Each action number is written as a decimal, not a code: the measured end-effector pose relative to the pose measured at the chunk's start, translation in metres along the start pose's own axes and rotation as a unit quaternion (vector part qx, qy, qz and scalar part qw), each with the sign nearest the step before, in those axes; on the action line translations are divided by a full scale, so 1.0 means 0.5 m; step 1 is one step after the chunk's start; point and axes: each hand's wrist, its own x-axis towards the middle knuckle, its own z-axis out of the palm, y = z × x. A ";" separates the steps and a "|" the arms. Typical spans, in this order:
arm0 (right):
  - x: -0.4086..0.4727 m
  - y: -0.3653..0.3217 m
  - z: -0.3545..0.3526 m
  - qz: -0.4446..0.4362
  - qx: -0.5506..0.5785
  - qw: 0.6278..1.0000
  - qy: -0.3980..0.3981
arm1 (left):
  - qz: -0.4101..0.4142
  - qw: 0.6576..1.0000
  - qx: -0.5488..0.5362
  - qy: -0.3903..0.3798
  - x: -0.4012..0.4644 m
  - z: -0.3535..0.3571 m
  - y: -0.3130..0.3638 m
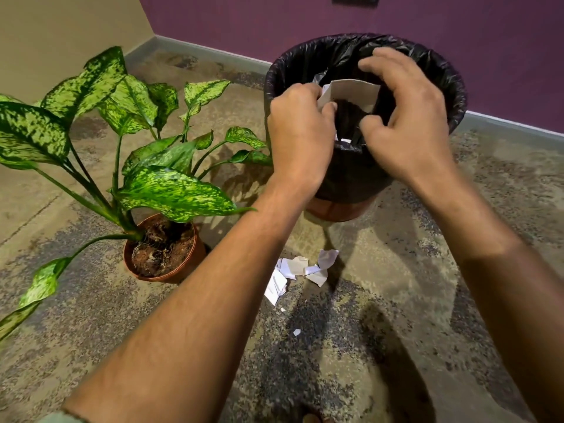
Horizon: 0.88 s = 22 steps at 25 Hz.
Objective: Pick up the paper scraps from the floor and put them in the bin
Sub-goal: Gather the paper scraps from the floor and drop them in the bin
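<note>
Both my hands are over the mouth of the bin (451, 83), which is lined with a black bag. My left hand (300, 132) pinches the left edge of a pale paper scrap (354, 93) above the opening. My right hand (406, 117) hovers at the scrap's right side with its fingers curled, and I cannot tell whether it touches the paper. A bit of white paper (345, 141) shows inside the bin. Several torn paper scraps (300, 270) lie on the floor in front of the bin, with a tiny piece (296, 332) nearer me.
A potted plant (164, 248) with large green speckled leaves stands on the floor left of the bin, its leaves reaching toward my left arm. A purple wall (305, 25) runs behind the bin and a beige wall at the left. The floor is mottled stone.
</note>
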 end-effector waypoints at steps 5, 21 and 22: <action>-0.063 -0.016 -0.014 -0.065 0.026 0.995 0.076 | 0.101 0.994 -0.002 -0.031 -0.006 0.008 -0.006; -0.480 0.108 0.253 -0.058 -0.048 0.886 -0.458 | -0.115 0.968 0.135 -0.178 -0.426 -0.049 -0.345; -0.501 0.112 0.265 -0.083 -0.037 0.896 -0.435 | -0.118 0.963 0.150 -0.192 -0.442 -0.054 -0.354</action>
